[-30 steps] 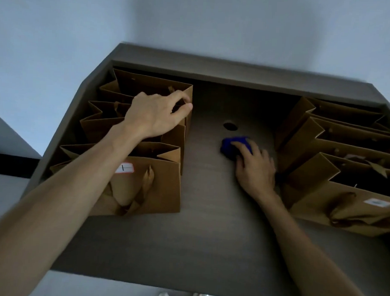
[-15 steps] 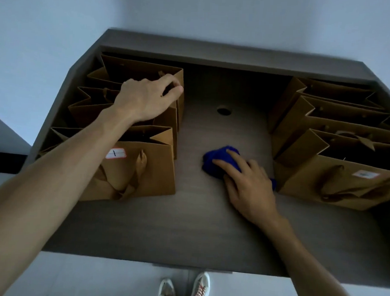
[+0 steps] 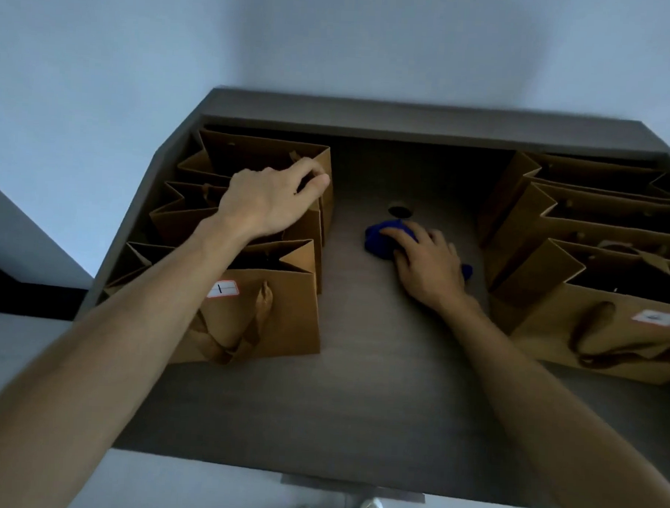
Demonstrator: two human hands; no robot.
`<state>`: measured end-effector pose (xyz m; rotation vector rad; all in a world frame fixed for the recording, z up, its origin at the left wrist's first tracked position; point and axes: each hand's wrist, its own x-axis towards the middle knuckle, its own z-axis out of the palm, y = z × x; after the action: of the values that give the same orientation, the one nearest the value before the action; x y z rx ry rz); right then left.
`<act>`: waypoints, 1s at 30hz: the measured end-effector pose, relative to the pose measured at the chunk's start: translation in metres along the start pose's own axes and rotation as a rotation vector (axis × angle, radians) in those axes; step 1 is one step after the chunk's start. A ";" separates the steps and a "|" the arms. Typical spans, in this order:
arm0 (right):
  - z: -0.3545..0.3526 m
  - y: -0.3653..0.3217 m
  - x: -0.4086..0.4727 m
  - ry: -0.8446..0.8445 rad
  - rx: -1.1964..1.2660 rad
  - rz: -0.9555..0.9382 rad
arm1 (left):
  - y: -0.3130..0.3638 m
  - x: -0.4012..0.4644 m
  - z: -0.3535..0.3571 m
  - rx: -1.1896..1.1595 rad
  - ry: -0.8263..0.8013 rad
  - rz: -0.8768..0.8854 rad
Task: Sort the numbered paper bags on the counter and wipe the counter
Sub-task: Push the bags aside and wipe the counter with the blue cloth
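The dark wood-grain counter (image 3: 357, 408) fills the view, a round cable hole (image 3: 400, 210) at about 12 o'clock from its middle. At 9 o'clock stands the left row of brown paper bags (image 3: 251, 211), packed front to back; the nearest one (image 3: 269, 316) carries a white label (image 3: 223, 289) marked with what reads as a 1. At 3 o'clock stands the right row of brown paper bags (image 3: 580, 226), its front bag (image 3: 610, 335) labelled too, though that number is too small to read.

Now the hands. The left hand (image 3: 268, 203) reaches over the left row, fingers curled onto the top edge of the rear bags; whether it pinches the paper or just steadies it, I cannot tell. The right hand (image 3: 427, 263) lies flat, fingers straight, pressing a bunched blue cloth (image 3: 380, 240) onto the counter just below the cable hole, between the two rows.

So the wipe is on. To do it well, I would keep that palm flat with even pressure, run overlapping strokes along the clear lane from back to front edge, and stop short of the bag bases so the cloth does not drag or topple them. The left hand bracing the row looks sensible. The strips under the bags likely need them shifted.
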<state>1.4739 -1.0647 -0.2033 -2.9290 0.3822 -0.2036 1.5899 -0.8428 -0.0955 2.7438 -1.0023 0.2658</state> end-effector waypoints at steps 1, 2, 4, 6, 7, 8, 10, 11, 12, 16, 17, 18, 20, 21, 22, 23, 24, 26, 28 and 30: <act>0.000 0.000 0.012 -0.003 0.007 0.016 | 0.000 -0.001 0.000 0.002 -0.002 0.000; 0.001 0.000 0.018 -0.001 0.008 0.031 | 0.000 -0.001 -0.001 0.007 -0.005 0.000; 0.003 -0.002 0.013 0.018 -0.008 0.040 | -0.001 0.001 -0.001 0.008 -0.008 0.004; 0.000 -0.007 -0.008 0.028 -0.005 -0.008 | -0.002 0.002 0.000 0.001 -0.004 0.006; -0.002 -0.009 -0.023 0.023 0.004 -0.051 | -0.002 0.003 0.001 0.001 0.001 0.006; -0.004 -0.011 -0.041 0.013 0.010 -0.101 | -0.002 0.003 0.001 0.005 0.005 0.006; -0.008 -0.014 -0.082 -0.009 0.017 -0.199 | -0.001 0.004 0.002 0.009 0.009 0.005; -0.010 -0.015 -0.103 -0.017 0.025 -0.242 | -0.001 0.005 0.002 0.007 0.008 0.005; -0.012 -0.017 -0.123 -0.035 0.040 -0.279 | -0.001 0.005 0.002 0.005 0.007 0.006; -0.022 -0.019 -0.177 -0.108 0.092 -0.396 | 0.000 0.004 0.000 -0.012 -0.013 0.002; -0.024 -0.020 -0.183 -0.122 0.099 -0.421 | 0.001 0.004 -0.001 -0.018 -0.022 -0.001; -0.026 -0.021 -0.186 -0.141 0.103 -0.433 | 0.001 0.004 -0.002 -0.028 -0.032 -0.004; -0.027 -0.019 -0.185 -0.185 0.080 -0.459 | 0.000 0.005 -0.003 -0.082 -0.053 -0.004; -0.030 -0.019 -0.181 -0.231 0.075 -0.477 | -0.002 0.006 -0.005 -0.121 -0.067 -0.004; -0.034 -0.020 -0.177 -0.286 0.094 -0.490 | -0.003 0.006 -0.007 -0.175 -0.086 -0.007; -0.040 -0.021 -0.169 -0.322 0.133 -0.507 | -0.004 0.007 -0.010 -0.245 -0.107 -0.016; -0.045 -0.021 -0.162 -0.341 0.164 -0.534 | -0.004 0.007 -0.014 -0.320 -0.130 -0.030; -0.056 -0.025 -0.149 -0.305 0.189 -0.580 | -0.007 0.006 -0.023 -0.404 -0.171 -0.061; -0.068 -0.039 -0.135 -0.176 0.209 -0.579 | -0.013 0.006 -0.032 -0.372 -0.201 -0.071; -0.081 -0.057 -0.121 -0.089 0.249 -0.581 | -0.023 0.003 -0.040 -0.307 -0.222 -0.055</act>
<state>1.3590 -0.9912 -0.1265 -2.7064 -0.4816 -0.1775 1.6031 -0.8177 -0.0588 2.5501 -0.9270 -0.1923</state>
